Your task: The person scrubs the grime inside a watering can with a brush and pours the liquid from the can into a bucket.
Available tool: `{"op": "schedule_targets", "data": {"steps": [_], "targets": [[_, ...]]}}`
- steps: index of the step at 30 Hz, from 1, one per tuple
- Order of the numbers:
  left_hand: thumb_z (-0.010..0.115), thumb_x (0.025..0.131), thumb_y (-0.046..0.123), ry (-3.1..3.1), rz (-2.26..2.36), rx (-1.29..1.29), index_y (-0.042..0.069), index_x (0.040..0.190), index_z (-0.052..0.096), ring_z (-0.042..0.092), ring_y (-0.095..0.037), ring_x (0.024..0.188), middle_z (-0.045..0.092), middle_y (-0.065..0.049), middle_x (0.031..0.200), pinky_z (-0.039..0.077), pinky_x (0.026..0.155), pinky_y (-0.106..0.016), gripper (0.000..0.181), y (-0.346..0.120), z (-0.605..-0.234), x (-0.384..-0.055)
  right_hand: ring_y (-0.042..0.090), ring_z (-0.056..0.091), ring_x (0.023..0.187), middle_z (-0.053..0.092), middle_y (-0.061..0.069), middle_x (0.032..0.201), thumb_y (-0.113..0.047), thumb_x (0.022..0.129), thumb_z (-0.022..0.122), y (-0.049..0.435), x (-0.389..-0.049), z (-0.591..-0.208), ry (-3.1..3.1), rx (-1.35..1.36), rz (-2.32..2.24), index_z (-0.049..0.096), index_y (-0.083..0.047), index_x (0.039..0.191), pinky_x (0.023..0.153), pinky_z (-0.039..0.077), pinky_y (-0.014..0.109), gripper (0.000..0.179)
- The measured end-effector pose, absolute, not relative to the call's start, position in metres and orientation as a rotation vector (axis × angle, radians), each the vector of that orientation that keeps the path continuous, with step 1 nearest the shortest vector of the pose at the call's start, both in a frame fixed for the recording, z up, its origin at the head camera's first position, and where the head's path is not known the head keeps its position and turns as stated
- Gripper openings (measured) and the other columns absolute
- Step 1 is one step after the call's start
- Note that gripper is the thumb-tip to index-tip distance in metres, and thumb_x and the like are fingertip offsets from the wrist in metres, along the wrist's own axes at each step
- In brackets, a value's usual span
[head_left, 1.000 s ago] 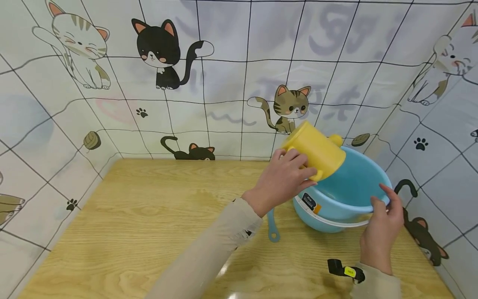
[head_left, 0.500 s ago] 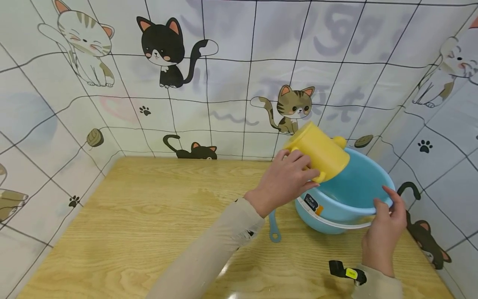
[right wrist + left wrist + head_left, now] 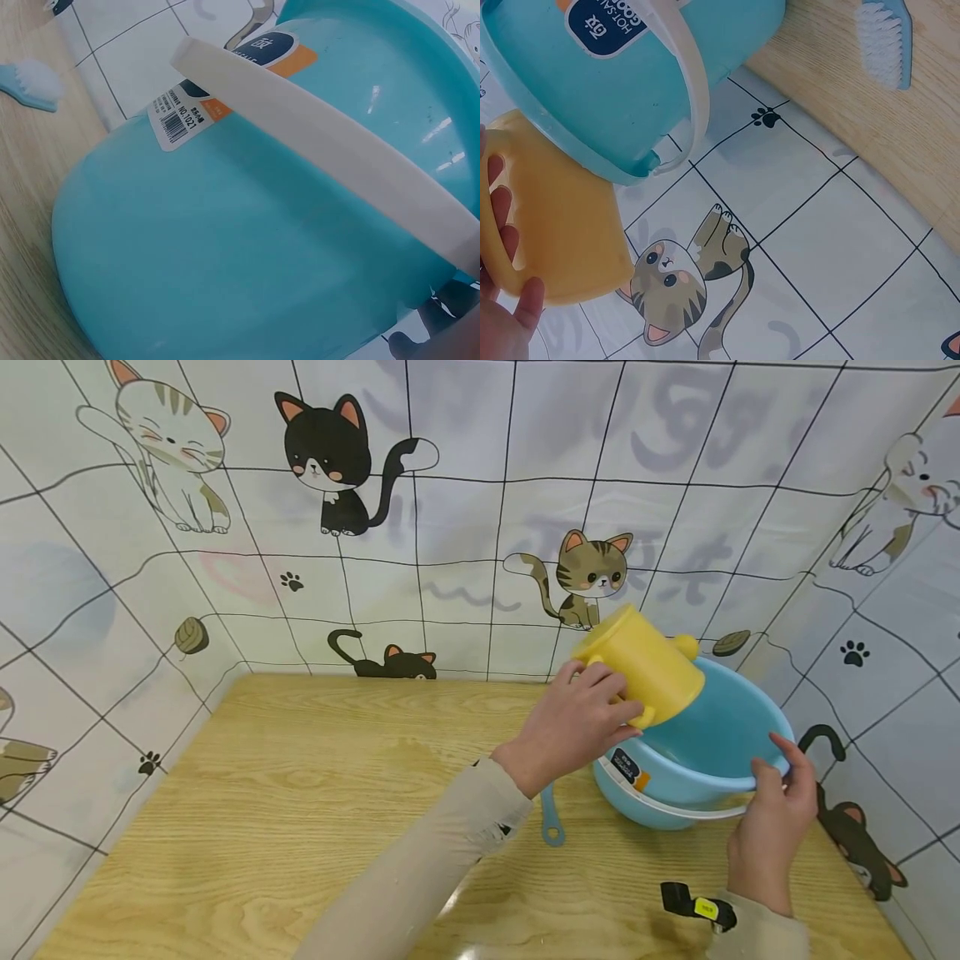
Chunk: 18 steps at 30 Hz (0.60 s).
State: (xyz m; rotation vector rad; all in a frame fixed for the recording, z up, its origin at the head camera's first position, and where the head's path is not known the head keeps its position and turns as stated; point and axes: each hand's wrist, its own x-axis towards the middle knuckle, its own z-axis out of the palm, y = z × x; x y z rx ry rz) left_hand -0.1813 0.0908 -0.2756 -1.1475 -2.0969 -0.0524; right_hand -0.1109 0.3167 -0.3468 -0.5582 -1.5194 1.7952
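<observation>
In the head view my left hand (image 3: 566,722) grips a yellow jug (image 3: 647,670) by its handle, fingers curled through it. The jug is tipped on its side over the left part of a light blue bucket (image 3: 720,731), its mouth turned away from the camera. Up close in the left wrist view, the jug (image 3: 566,217) overlaps the bucket's rim (image 3: 626,178). My right hand (image 3: 776,827) holds the near right rim of the bucket, with fingers at the edge. No contents can be made out in the jug or bucket.
The bucket's white carrying handle (image 3: 705,815) hangs down along its near side. A blue brush (image 3: 552,827) with white bristles (image 3: 881,45) lies on the wooden table (image 3: 315,793) left of the bucket. Cat-printed walls (image 3: 457,518) enclose the back and sides.
The view has shifted slightly since one second ago. Both hands keep their holds, and the jug stays tipped over the bucket.
</observation>
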Motion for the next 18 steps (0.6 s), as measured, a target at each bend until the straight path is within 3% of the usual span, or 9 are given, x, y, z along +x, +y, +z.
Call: {"op": "schedule_targets", "data": {"steps": [18], "targets": [[0.055, 0.084, 0.049, -2.096, -0.052, -1.154, 0.029, 0.098, 0.063, 0.044, -0.016, 0.099, 0.051, 0.006, 0.094, 0.033, 0.087, -0.036, 0.025, 0.0923, -0.2772, -0.1809, 0.016, 0.026, 0.125, 0.030, -0.005, 0.138, -0.011, 0.090, 0.049, 0.3180, -0.1113, -0.3484, -1.519, -0.543, 1.803, 0.052, -0.019, 0.122, 0.100, 0.028, 0.039, 0.033]]}}
